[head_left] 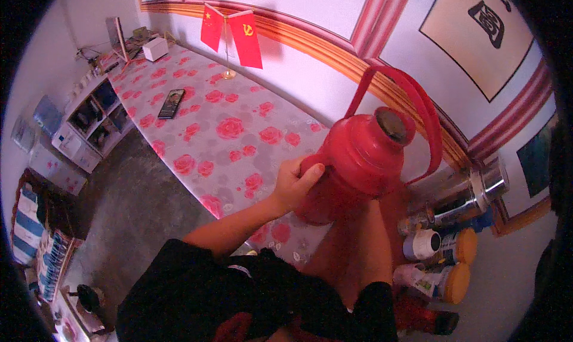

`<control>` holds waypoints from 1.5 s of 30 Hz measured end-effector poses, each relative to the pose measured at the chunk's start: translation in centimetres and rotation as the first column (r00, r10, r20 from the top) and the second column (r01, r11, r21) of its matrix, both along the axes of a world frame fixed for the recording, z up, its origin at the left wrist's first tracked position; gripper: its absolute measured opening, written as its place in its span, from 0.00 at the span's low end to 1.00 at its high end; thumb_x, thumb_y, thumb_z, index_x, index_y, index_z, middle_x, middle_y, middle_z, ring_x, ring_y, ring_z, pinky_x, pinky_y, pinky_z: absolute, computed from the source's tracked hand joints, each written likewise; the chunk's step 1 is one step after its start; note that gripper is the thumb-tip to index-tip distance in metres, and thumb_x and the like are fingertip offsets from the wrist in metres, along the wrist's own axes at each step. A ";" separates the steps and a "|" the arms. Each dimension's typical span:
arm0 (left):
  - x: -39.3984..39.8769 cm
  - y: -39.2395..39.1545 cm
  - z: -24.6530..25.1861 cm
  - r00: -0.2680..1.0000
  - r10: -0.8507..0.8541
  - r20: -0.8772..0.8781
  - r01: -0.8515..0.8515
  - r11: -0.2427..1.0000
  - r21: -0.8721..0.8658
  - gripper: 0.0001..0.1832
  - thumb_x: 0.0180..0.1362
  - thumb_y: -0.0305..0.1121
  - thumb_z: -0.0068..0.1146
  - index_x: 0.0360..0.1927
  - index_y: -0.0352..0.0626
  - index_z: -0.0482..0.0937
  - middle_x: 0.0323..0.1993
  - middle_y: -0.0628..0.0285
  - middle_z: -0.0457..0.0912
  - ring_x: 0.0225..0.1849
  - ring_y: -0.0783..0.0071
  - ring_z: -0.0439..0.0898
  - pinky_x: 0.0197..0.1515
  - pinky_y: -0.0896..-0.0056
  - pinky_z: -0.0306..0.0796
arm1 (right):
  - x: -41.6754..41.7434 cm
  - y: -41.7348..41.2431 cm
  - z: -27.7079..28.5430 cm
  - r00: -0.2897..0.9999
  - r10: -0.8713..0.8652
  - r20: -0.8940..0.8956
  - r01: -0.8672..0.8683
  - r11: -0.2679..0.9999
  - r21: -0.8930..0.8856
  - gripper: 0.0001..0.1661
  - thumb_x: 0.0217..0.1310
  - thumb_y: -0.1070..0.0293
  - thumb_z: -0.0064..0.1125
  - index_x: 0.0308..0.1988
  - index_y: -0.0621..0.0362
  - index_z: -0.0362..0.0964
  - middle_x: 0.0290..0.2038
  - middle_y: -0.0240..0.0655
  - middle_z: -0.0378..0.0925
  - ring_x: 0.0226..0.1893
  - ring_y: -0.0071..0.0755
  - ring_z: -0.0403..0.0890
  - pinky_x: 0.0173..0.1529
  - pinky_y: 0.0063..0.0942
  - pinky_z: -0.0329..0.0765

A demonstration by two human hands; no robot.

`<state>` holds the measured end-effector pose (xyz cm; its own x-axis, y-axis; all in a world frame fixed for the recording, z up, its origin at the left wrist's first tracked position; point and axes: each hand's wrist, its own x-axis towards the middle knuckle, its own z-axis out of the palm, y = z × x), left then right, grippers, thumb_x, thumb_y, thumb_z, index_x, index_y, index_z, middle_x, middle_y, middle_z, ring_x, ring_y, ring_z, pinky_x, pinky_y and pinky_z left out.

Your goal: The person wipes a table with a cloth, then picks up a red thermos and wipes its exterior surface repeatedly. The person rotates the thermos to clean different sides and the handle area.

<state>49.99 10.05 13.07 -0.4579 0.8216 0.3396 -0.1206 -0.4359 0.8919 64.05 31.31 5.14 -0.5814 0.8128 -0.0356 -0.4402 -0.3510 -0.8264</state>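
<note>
My left hand (297, 180) grips the side handle of a red vacuum flask (362, 149), thumb on top. The flask leans to the right above the table's near part; a dull stopper or cork (391, 125) sits at its mouth, and its red carrying handle (421, 100) stands up in an arc. My right forearm reaches up beneath the flask, whose body hides the right hand, so its grip does not show. The flask is over a table with a rose-patterned cloth (215, 136).
Beside my right arm stand a steel canister (456, 207), a white cup (418, 245) and jars with orange lids (459, 281). A smartphone (171, 103), a stand with two red flags (228, 74) and a white box (155, 49) are on the cloth. Shelves (96, 118) stand at left.
</note>
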 end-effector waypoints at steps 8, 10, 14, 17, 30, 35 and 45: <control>-0.2 -0.3 0.3 0.999 -0.010 -0.041 0.010 1.000 -0.003 0.13 0.58 0.35 0.50 0.37 0.32 0.77 0.26 0.69 0.76 0.30 0.84 0.70 0.34 0.77 0.67 | 0.5 3.7 5.7 0.994 0.106 0.037 -0.108 0.991 0.079 0.33 0.61 0.52 0.44 0.60 0.60 0.53 0.58 0.41 0.61 0.57 0.45 0.64 0.60 0.44 0.62; -0.3 -0.4 0.7 0.993 -0.001 -0.117 0.004 1.000 0.019 0.14 0.58 0.35 0.50 0.37 0.33 0.76 0.26 0.69 0.76 0.30 0.84 0.70 0.34 0.77 0.67 | 0.6 4.4 6.6 0.992 0.121 0.047 -0.125 0.988 0.093 0.33 0.61 0.52 0.44 0.60 0.60 0.53 0.58 0.41 0.61 0.57 0.44 0.64 0.60 0.44 0.62; -0.4 -0.6 0.9 0.991 -0.002 -0.134 0.011 0.998 0.065 0.14 0.59 0.35 0.50 0.38 0.33 0.76 0.26 0.69 0.76 0.31 0.86 0.69 0.34 0.78 0.67 | -0.8 4.6 6.2 0.990 0.134 0.048 -0.138 0.985 0.102 0.33 0.61 0.52 0.44 0.60 0.60 0.53 0.58 0.41 0.61 0.57 0.44 0.64 0.60 0.44 0.62; -0.4 -0.3 0.2 0.969 0.084 -0.233 -0.066 0.994 0.085 0.19 0.59 0.42 0.45 0.40 0.35 0.76 0.26 0.66 0.76 0.27 0.81 0.71 0.30 0.76 0.67 | -1.3 3.9 5.0 0.991 0.129 0.041 -0.132 0.988 0.080 0.33 0.61 0.52 0.44 0.60 0.60 0.53 0.58 0.41 0.61 0.57 0.44 0.64 0.60 0.44 0.62; 0.1 -0.1 0.2 0.999 -0.002 -0.039 0.002 1.000 0.016 0.12 0.59 0.36 0.49 0.34 0.34 0.75 0.26 0.69 0.74 0.30 0.84 0.69 0.34 0.77 0.67 | -1.3 -0.5 -0.4 0.999 0.048 0.027 -0.048 0.999 0.022 0.34 0.62 0.51 0.42 0.60 0.59 0.52 0.58 0.42 0.60 0.56 0.44 0.64 0.59 0.44 0.63; 0.2 -0.1 0.0 0.999 0.036 -0.033 -0.036 0.999 0.000 0.13 0.59 0.36 0.49 0.34 0.34 0.75 0.26 0.69 0.75 0.30 0.84 0.69 0.34 0.77 0.67 | -0.6 -1.7 -1.8 1.000 0.021 0.016 -0.021 1.000 0.004 0.34 0.62 0.50 0.42 0.60 0.59 0.52 0.58 0.42 0.60 0.56 0.44 0.64 0.59 0.44 0.63; 0.0 -0.3 -0.1 0.996 0.027 -0.087 -0.025 0.999 0.025 0.15 0.60 0.38 0.47 0.36 0.34 0.75 0.24 0.71 0.73 0.27 0.85 0.68 0.30 0.78 0.65 | 6.5 -0.9 2.6 0.996 -0.016 -0.082 0.021 0.998 0.060 0.34 0.62 0.50 0.41 0.61 0.59 0.51 0.58 0.42 0.60 0.56 0.44 0.64 0.59 0.44 0.63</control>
